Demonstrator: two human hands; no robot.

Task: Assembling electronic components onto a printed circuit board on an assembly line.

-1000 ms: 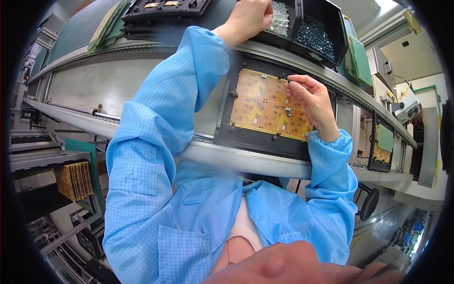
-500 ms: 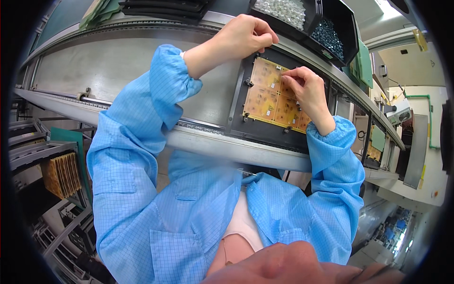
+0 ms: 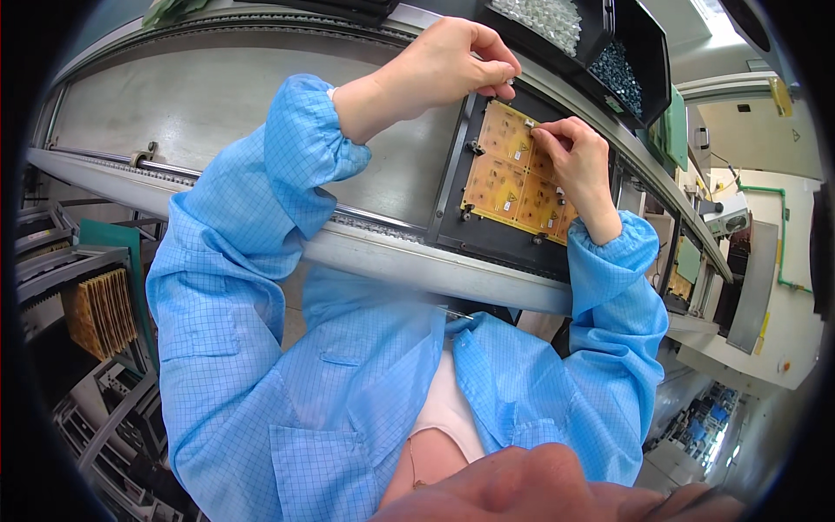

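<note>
A yellow-orange circuit board panel (image 3: pixel 496 170) lies in a black carrier frame (image 3: pixel 448 204) on the conveyor. My left hand (image 3: pixel 444 65) hangs over the panel's far left corner, thumb and finger pinched on a small whitish component (image 3: pixel 511 81). My right hand (image 3: pixel 581 165) is over the panel's right half, its thumb and index finger closed at a small white connector (image 3: pixel 529 123) seated near the far edge. The fingertips partly cover that connector. My right hand and wrist hide some of the panel's right side.
Beyond the conveyor rail stand black bins, one with clear-white parts (image 3: pixel 548 22), another with dark blue parts (image 3: pixel 616 76). Green sheets (image 3: pixel 674 126) lean beside them. A rack of upright boards (image 3: pixel 100 313) stands at the left. The metal conveyor bed (image 3: pixel 243 104) stretches left of the carrier.
The view has shifted slightly, so the panel appears further right. My right fingertips have come up to the white connector. My left hand's pinched fingers now point down, showing the whitish component.
</note>
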